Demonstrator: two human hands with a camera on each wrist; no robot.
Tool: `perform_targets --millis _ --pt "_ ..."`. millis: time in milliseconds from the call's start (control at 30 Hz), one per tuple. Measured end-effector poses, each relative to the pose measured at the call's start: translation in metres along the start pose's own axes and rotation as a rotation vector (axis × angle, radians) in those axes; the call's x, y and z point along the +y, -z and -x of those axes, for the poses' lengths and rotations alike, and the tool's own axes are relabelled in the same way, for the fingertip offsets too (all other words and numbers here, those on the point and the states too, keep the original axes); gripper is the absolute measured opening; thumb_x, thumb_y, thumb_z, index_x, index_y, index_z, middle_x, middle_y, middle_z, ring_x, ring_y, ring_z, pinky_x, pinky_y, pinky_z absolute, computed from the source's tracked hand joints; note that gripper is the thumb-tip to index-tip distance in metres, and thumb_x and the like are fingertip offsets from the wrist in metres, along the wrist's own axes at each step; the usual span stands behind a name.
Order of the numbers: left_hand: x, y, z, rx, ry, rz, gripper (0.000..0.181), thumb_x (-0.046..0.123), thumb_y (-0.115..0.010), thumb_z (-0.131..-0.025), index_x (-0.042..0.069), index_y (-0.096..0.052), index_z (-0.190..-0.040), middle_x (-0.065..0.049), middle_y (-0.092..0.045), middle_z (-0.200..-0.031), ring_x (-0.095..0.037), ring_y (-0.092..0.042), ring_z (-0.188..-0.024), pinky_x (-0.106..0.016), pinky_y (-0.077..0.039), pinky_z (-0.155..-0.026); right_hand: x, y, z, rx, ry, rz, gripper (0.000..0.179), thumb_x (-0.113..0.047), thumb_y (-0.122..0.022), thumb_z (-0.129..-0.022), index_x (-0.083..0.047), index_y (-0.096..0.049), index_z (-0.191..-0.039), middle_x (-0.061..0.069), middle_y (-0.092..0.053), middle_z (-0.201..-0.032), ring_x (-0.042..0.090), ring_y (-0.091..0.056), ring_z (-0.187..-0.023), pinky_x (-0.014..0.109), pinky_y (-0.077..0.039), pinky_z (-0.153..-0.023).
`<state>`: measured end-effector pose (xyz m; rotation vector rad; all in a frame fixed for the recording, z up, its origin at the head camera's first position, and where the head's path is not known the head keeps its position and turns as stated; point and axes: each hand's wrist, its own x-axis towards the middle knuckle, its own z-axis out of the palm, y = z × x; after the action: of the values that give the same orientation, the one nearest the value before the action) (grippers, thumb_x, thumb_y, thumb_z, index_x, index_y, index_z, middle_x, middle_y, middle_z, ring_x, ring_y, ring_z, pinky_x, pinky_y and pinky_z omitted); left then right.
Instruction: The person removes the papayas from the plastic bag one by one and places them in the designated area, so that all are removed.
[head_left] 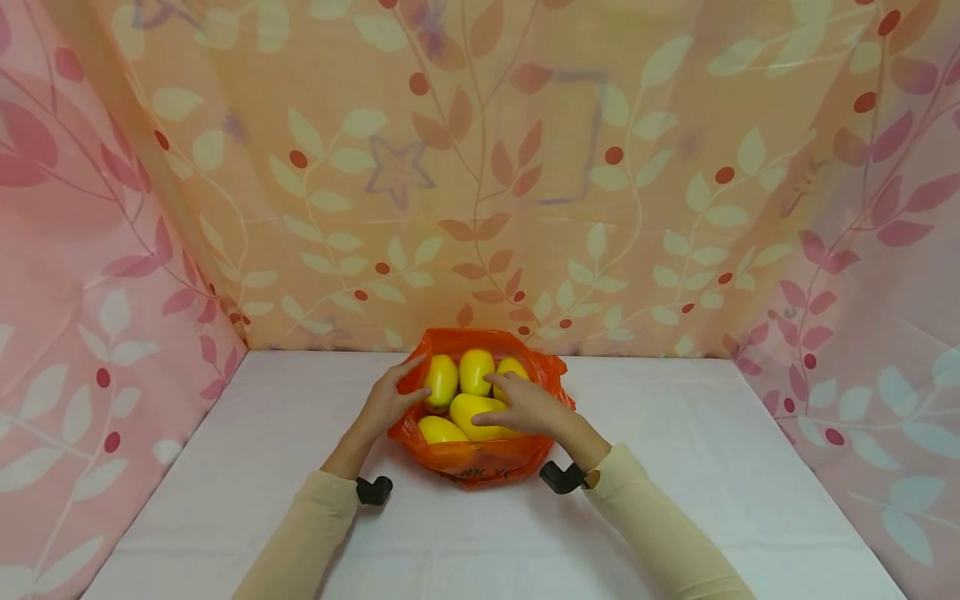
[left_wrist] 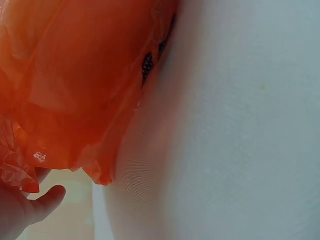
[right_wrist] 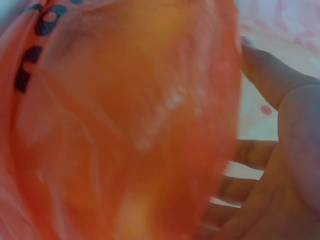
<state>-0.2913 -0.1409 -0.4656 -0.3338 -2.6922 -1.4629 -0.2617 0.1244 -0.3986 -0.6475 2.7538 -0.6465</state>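
An orange plastic bag (head_left: 480,458) with dark lettering stands on the table with its mouth spread wide. Inside lie several yellow mangoes (head_left: 476,372), smooth and glossy. My left hand (head_left: 384,406) is at the bag's left rim, fingers spread and thumb reaching over the mango (head_left: 441,382) on that side. From the right, my right hand (head_left: 528,406) reaches over the opening, its fingers extended above the front mango (head_left: 472,410) and the back right one. In the right wrist view, the bag's side (right_wrist: 135,125) hides the tips of several fingers (right_wrist: 252,152).
A white cloth covers the table (head_left: 675,467). Behind it hangs an orange leaf-patterned curtain (head_left: 480,167), with pink patterned curtains (head_left: 90,333) at both sides. Dark wrist camera mounts (head_left: 561,477) sit below each hand, close to the front of the bag.
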Motion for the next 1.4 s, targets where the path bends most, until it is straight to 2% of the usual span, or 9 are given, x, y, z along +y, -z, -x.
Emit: perform_targets --millis 233,400,533,800,967,1133,1233,1300,1400 --pt "0.000 -0.001 0.000 0.030 0.011 -0.099 0.057 0.016 -0.068 -0.091 0.016 -0.049 -0.144 -0.023 -0.047 -0.145 -0.042 -0.042 -0.136 -0.058 -0.032 -0.114 -0.003 -0.009 -0.004 -0.003 -0.003 0.045 0.081 -0.054 -0.070 -0.082 -0.009 -0.046 -0.144 0.016 -0.053 -0.138 0.029 -0.057 -0.118 0.047 -0.047 -0.105" --pt "0.001 -0.001 0.001 0.040 0.029 -0.124 0.054 0.007 -0.065 -0.091 0.018 -0.053 -0.142 -0.024 -0.052 -0.140 -0.043 -0.046 -0.132 -0.058 -0.035 -0.111 -0.007 -0.012 -0.004 -0.017 -0.025 0.054 0.076 -0.048 -0.074 -0.082 -0.009 -0.049 -0.141 0.017 -0.055 -0.138 0.031 -0.056 -0.121 0.049 -0.045 -0.106" --pt "0.001 -0.001 0.002 0.050 0.044 -0.140 0.052 0.003 -0.063 -0.091 0.015 -0.054 -0.141 -0.024 -0.053 -0.140 -0.043 -0.046 -0.133 -0.057 -0.035 -0.112 -0.009 -0.016 -0.003 -0.024 -0.035 0.090 0.072 -0.042 -0.076 -0.082 -0.009 -0.050 -0.141 0.015 -0.057 -0.135 0.030 -0.057 -0.118 0.047 -0.047 -0.105" --pt "0.001 -0.004 -0.001 0.045 0.077 -0.144 0.051 0.008 -0.063 -0.092 0.012 -0.052 -0.142 -0.022 -0.054 -0.140 -0.041 -0.048 -0.132 -0.055 -0.036 -0.112 -0.009 -0.022 -0.003 -0.032 -0.049 0.110 0.074 -0.037 -0.079 -0.081 -0.010 -0.048 -0.142 0.013 -0.060 -0.132 0.028 -0.057 -0.117 0.046 -0.047 -0.105" --pt "0.001 -0.004 -0.003 0.064 0.070 -0.169 0.049 0.011 -0.064 -0.093 0.011 -0.054 -0.140 -0.023 -0.058 -0.135 -0.041 -0.054 -0.123 -0.055 -0.040 -0.108 -0.009 -0.023 -0.004 -0.024 -0.035 0.109 0.076 -0.036 -0.080 -0.079 -0.010 -0.046 -0.142 0.012 -0.061 -0.129 0.028 -0.058 -0.115 0.045 -0.048 -0.104" --pt "-0.002 -0.005 -0.003 0.080 0.062 -0.194 0.047 0.012 -0.064 -0.093 0.011 -0.055 -0.139 -0.023 -0.061 -0.130 -0.038 -0.059 -0.107 -0.050 -0.047 -0.098 -0.008 -0.023 -0.005 -0.015 -0.014 0.111 0.075 -0.036 -0.081 -0.078 -0.010 -0.048 -0.140 0.010 -0.062 -0.127 0.027 -0.059 -0.113 0.044 -0.049 -0.103" --pt "-0.004 -0.005 -0.003 0.096 0.059 -0.196 0.045 0.012 -0.064 -0.093 0.011 -0.057 -0.137 -0.023 -0.063 -0.128 -0.035 -0.059 -0.101 -0.047 -0.048 -0.090 -0.007 -0.023 -0.005 -0.017 -0.013 0.102 0.077 -0.037 -0.082 -0.077 -0.010 -0.048 -0.140 0.010 -0.061 -0.128 0.027 -0.058 -0.113 0.045 -0.049 -0.103" --pt "-0.005 -0.006 -0.002 0.107 0.061 -0.185 0.044 0.012 -0.064 -0.093 0.011 -0.058 -0.136 -0.023 -0.063 -0.128 -0.035 -0.060 -0.102 -0.047 -0.048 -0.090 -0.007 -0.023 -0.004 -0.017 -0.020 0.089 0.079 -0.037 -0.083 -0.076 -0.010 -0.047 -0.141 0.010 -0.061 -0.130 0.027 -0.057 -0.114 0.045 -0.048 -0.104" --pt "-0.005 -0.005 -0.002 0.122 0.063 -0.164 0.043 0.012 -0.064 -0.093 0.010 -0.059 -0.135 -0.023 -0.063 -0.128 -0.038 -0.060 -0.111 -0.050 -0.047 -0.098 -0.006 -0.020 -0.003 -0.005 -0.022 0.073 0.083 -0.039 -0.083 -0.075 -0.010 -0.045 -0.142 0.010 -0.060 -0.130 0.027 -0.057 -0.114 0.046 -0.048 -0.104"
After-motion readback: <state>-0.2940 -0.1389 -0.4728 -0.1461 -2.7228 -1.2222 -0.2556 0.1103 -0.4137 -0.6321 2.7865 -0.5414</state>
